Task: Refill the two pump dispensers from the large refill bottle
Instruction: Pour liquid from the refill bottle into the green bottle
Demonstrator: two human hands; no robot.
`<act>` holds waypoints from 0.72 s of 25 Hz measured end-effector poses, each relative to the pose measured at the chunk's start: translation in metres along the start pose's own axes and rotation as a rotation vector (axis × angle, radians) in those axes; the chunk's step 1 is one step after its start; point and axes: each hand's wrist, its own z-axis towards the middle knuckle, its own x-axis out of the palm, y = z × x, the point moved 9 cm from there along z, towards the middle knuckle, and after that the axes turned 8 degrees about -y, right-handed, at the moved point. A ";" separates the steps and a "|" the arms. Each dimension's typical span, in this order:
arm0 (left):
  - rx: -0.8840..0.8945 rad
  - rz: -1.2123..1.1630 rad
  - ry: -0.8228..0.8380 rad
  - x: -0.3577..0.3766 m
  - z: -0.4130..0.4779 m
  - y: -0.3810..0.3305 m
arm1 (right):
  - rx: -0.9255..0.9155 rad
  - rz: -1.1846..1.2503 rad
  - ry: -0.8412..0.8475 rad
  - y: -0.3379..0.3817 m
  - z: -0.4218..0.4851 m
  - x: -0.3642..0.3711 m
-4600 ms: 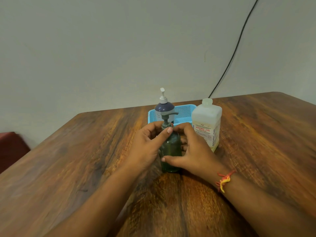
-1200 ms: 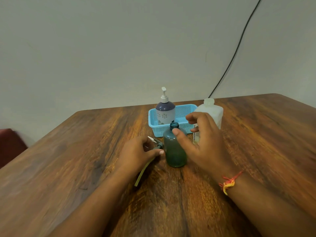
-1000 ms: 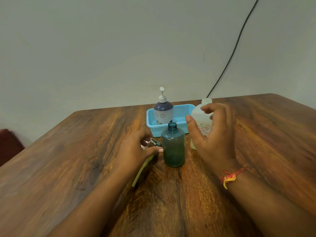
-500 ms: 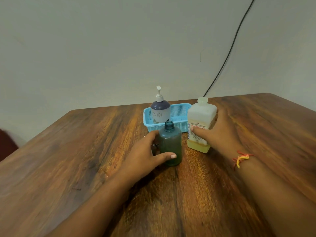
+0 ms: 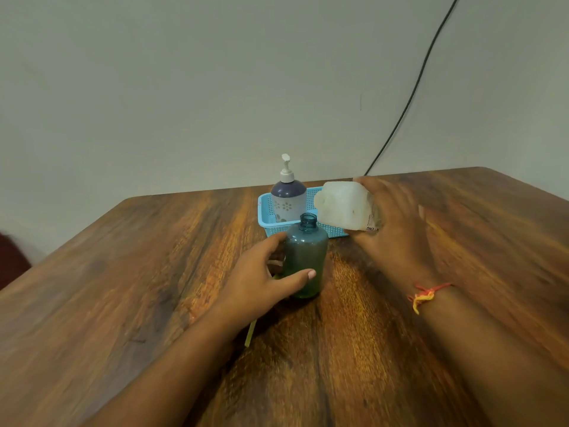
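Right hand (image 5: 397, 229) tilts refill bottle (image 5: 345, 208); left (image 5: 261, 278) steadies green dispenser (image 5: 304, 257).

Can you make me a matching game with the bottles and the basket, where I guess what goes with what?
Things:
1. green bottle
2. white refill bottle
3. purple pump dispenser
4. pump tube

States:
A. standing in the blue basket, pump on
B. lying on the table, partly under the left hand
C. tipped sideways in the right hand
D. upright on the table, top open, held by the left hand

Pairs: 1-D, 2-C, 3-A, 4-B
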 end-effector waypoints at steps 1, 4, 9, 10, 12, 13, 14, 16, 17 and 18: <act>0.001 -0.004 0.001 0.000 0.000 0.000 | -0.019 -0.012 0.000 0.000 0.000 0.001; 0.008 0.004 0.004 0.000 0.001 0.002 | -0.064 -0.039 0.010 0.002 -0.001 0.003; 0.029 0.008 -0.014 -0.001 0.000 0.001 | -0.128 -0.082 -0.035 0.006 0.002 -0.003; 0.035 0.004 -0.019 -0.001 0.000 0.001 | -0.143 -0.092 -0.052 0.008 0.002 -0.005; 0.047 0.001 -0.023 -0.001 0.000 0.001 | -0.165 -0.108 -0.076 0.011 0.004 -0.009; 0.052 0.004 -0.022 -0.001 0.000 0.001 | -0.174 -0.116 -0.081 0.013 0.004 -0.010; 0.059 0.006 -0.021 -0.001 0.000 0.001 | -0.182 -0.125 -0.082 0.014 0.004 -0.011; 0.069 0.004 -0.021 -0.002 0.000 0.000 | -0.193 -0.135 -0.079 0.015 0.005 -0.012; 0.070 0.001 -0.020 -0.002 0.000 0.000 | -0.197 -0.141 -0.077 0.016 0.006 -0.012; 0.070 -0.004 -0.020 -0.002 0.000 0.000 | -0.203 -0.147 -0.075 0.016 0.006 -0.012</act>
